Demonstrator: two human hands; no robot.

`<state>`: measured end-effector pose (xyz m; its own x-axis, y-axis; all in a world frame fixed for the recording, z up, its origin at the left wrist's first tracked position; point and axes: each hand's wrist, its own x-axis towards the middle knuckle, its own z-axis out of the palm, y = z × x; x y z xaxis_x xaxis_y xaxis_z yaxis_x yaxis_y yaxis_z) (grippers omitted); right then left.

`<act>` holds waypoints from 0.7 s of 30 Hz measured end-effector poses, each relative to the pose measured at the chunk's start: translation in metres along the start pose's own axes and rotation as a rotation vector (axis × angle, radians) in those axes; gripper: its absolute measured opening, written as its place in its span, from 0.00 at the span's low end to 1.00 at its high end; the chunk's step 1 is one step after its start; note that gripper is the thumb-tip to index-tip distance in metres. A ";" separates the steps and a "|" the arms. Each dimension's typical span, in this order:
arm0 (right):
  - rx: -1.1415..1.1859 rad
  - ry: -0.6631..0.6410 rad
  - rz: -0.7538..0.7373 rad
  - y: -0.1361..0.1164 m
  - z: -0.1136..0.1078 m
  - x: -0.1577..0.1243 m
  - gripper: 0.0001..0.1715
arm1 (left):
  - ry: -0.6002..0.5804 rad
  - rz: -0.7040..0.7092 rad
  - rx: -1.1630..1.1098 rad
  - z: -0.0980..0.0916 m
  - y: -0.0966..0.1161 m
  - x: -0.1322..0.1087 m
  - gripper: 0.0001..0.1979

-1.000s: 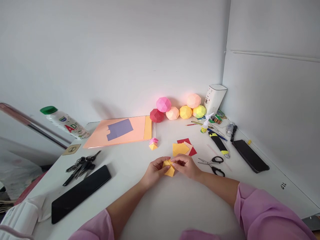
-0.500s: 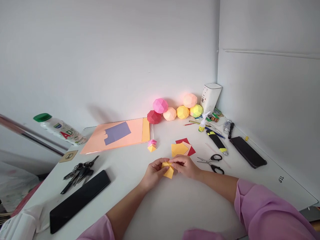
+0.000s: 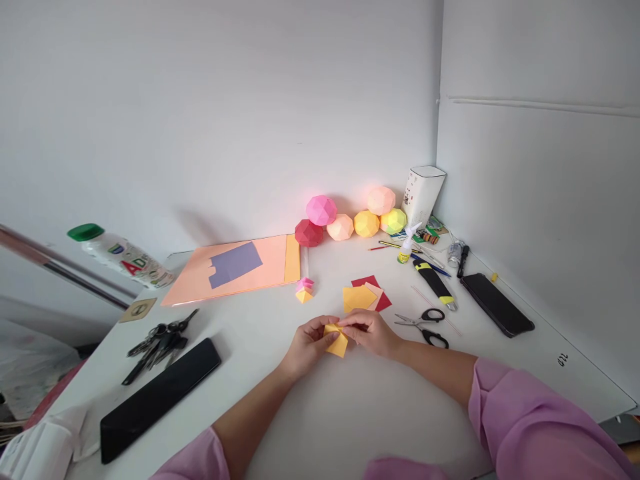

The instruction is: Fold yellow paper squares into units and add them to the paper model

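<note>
A small piece of yellow paper with folds in it is held between both hands over the table. My left hand pinches its left side, thumb on top. My right hand is closed at the paper's upper right edge, its fingertips touching the sheet and partly hiding it. Just beyond the hands lie loose paper cutouts: a yellow piece, a peach piece and a red piece. A small folded pink and yellow paper shape stands to their left.
Scissors, a utility knife, a glue bottle and a black case lie right. Faceted paper balls line the wall. Left are peach sheets, keys, a black slab and a bottle.
The view has shifted very slightly. Both hands keep the same hold on the yellow paper, with hardly any visible movement.
</note>
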<state>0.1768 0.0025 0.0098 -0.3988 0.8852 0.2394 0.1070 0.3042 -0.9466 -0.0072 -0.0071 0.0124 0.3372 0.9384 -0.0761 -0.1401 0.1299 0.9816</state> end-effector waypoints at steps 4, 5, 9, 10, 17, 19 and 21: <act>-0.009 0.009 -0.002 0.001 0.000 0.000 0.12 | -0.012 0.000 0.000 -0.001 -0.002 0.000 0.13; -0.010 0.009 0.000 0.001 0.000 0.000 0.12 | -0.012 0.000 0.001 -0.002 -0.003 0.000 0.13; -0.009 0.010 0.014 0.002 0.000 0.000 0.11 | -0.012 0.004 0.006 -0.002 -0.004 0.001 0.12; -0.006 0.012 0.017 0.001 0.000 0.000 0.11 | -0.014 0.004 0.006 -0.002 -0.004 0.001 0.12; 0.007 0.019 0.030 0.000 0.000 0.000 0.11 | -0.023 0.010 0.014 -0.002 -0.007 0.002 0.11; 0.005 0.022 0.034 0.001 0.000 0.000 0.11 | -0.039 0.020 0.028 -0.002 -0.006 0.002 0.11; 0.003 0.026 0.035 0.001 0.000 0.000 0.11 | -0.053 0.039 0.051 -0.001 -0.004 0.001 0.10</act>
<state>0.1767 0.0028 0.0084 -0.3714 0.9039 0.2120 0.1177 0.2724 -0.9550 -0.0072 -0.0059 0.0086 0.3817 0.9238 -0.0298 -0.1069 0.0762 0.9913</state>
